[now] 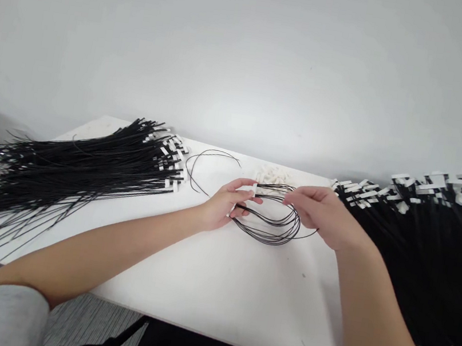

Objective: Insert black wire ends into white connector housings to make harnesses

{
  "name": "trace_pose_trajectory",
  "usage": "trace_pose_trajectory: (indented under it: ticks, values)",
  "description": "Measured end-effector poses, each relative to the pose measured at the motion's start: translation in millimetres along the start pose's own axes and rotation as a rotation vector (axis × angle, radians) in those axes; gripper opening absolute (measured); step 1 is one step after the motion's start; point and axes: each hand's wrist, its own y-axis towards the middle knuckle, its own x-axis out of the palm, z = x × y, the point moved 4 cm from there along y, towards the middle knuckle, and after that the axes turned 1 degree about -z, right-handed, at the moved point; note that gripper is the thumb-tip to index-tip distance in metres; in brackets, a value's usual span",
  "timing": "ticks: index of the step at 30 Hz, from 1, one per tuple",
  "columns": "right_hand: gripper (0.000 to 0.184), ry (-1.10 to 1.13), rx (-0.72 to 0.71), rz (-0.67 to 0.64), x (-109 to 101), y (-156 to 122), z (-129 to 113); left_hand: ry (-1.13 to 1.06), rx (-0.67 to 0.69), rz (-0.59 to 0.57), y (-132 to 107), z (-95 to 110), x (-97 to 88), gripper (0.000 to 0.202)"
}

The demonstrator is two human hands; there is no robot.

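Your left hand (226,202) pinches a white connector (255,188) between thumb and forefinger. Your right hand (323,213), fingers curled close together, grips the black wires (274,231) running from it. The wires loop down onto the table (217,292) between your hands. One pile (84,165) of similar wires lies to the left and another pile (419,247) to the right.

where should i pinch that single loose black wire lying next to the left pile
Probably pinch the loose wire at the top of its arc, coming from above: that stretch lies flat on the table, apart from the left pile and its white tags.
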Motion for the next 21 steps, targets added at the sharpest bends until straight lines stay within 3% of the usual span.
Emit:
trace_pose_trajectory:
  ticks: [2,5,11,21]
  values:
    - [0.02,-0.194,0.029,-0.041,7.7,-1.1,2.5,-0.002,-0.001,-0.002,0.1,0.1,0.1,0.038]
    - [0.022,-0.295,0.043,-0.009,9.5,0.7,4.3,0.005,-0.003,-0.001,0.2,-0.1,-0.1,0.037]
    - [0.02,-0.323,0.066,0.056,4.1,2.5,5.1,0.011,-0.006,0.006,0.1,-0.2,-0.1,0.038]
    - [0.02,-0.32,0.046,0.04,7.9,3.6,7.1,0.008,-0.015,0.025,-1.0,1.8,1.5,0.038]
